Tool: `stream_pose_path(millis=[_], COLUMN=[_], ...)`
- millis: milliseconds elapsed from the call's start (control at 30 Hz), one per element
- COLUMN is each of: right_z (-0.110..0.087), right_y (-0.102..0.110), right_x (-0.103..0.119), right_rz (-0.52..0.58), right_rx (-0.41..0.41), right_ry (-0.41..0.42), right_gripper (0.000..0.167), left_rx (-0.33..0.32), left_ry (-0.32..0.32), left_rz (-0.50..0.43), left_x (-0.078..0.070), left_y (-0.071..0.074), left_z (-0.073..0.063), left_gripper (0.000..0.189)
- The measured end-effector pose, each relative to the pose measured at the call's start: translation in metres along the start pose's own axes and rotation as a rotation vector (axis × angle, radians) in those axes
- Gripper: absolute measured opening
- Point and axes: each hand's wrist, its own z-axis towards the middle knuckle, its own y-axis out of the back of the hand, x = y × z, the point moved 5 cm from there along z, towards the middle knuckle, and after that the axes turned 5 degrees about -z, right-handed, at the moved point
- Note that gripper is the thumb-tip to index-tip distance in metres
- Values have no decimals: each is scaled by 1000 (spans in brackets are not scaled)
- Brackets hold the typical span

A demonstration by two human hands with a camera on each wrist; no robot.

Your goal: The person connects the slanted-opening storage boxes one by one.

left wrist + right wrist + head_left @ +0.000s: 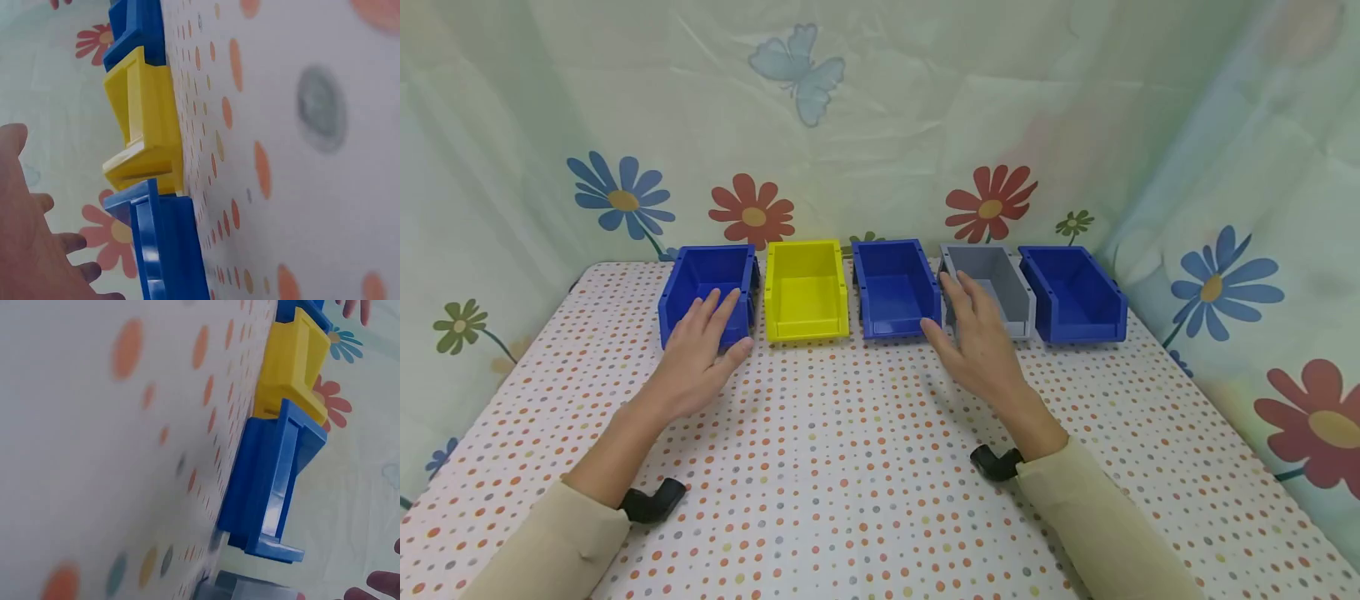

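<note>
My left hand (pixel 691 365) is held with its fingers spread in front of the leftmost blue bin (pixel 715 268), and its fingertips overlap the bin's opening in the head view. In the left wrist view the same hand (pixel 34 240) appears with nothing in its fingers, beside that blue bin (pixel 172 247). My right hand (pixel 983 350), fingers extended, overlaps the grey bin (pixel 1003 279); its thumb points toward the middle blue bin (pixel 897 292). Fingertips (pixel 382 582) of that hand show at the right wrist view's lower right corner. Neither hand holds anything.
A yellow bin (pixel 807 292) stands between two blue ones, and another blue bin (pixel 1081 296) ends the row at right. The row sits along the back of a table with a dotted cloth (pixel 820 467). A flowered curtain (pixel 880 125) hangs behind and at both sides.
</note>
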Motion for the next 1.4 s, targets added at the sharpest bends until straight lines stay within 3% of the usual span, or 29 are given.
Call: stream_pose_path(millis=[133, 300, 433, 733, 1200, 1400], right_z=[5, 11, 15, 25, 37, 43], right_y=[-5, -12, -16, -28, -48, -57], right_x=[4, 10, 16, 31, 47, 53], right_rz=[48, 59, 77, 118, 169, 215], right_rx=[-30, -40, -33, 14, 29, 40], right_ry=[-3, -12, -26, -45, -54, -68], right_gripper=[68, 66, 64, 64, 62, 61], left_rx=[-34, -74, -149, -292, -238, -201], left_ry=[4, 21, 28, 48, 230, 281], left_rz=[-55, -52, -62, -191, -324, -308], left_x=[6, 15, 21, 46, 87, 97], left_y=[5, 10, 16, 30, 27, 22], left_z=[1, 1, 1, -1, -1, 1], left_gripper=[79, 78, 78, 74, 79, 79])
